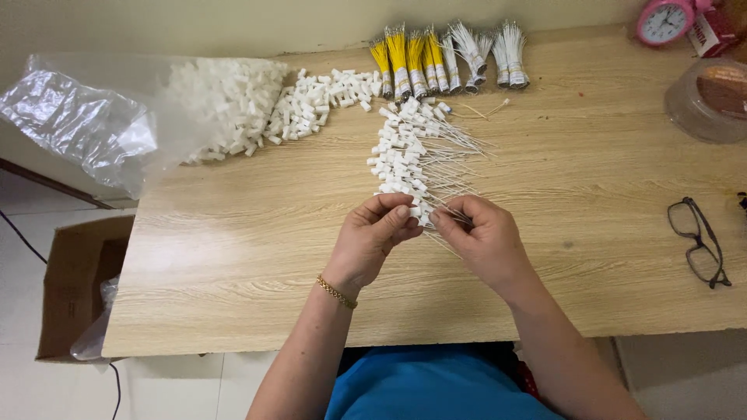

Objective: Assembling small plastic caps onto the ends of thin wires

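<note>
My left hand (373, 237), with a gold bracelet at the wrist, pinches a small white plastic cap (415, 211) between thumb and fingers. My right hand (482, 237) holds a thin white tie by its stem just beside the cap. Both hands meet over the wooden table (233, 249) at the near end of a row of finished white-capped ties (412, 152). A heap of loose white caps (257, 101) spills from a clear plastic bag (85, 124) at the far left. Bundles of yellow ties (408, 58) and white ties (490, 50) lie along the far edge.
Black glasses (700, 241) lie on the table at the right. A pink alarm clock (664, 21) and a clear round container (712, 97) stand at the far right. An open cardboard box (74, 288) sits on the floor to the left.
</note>
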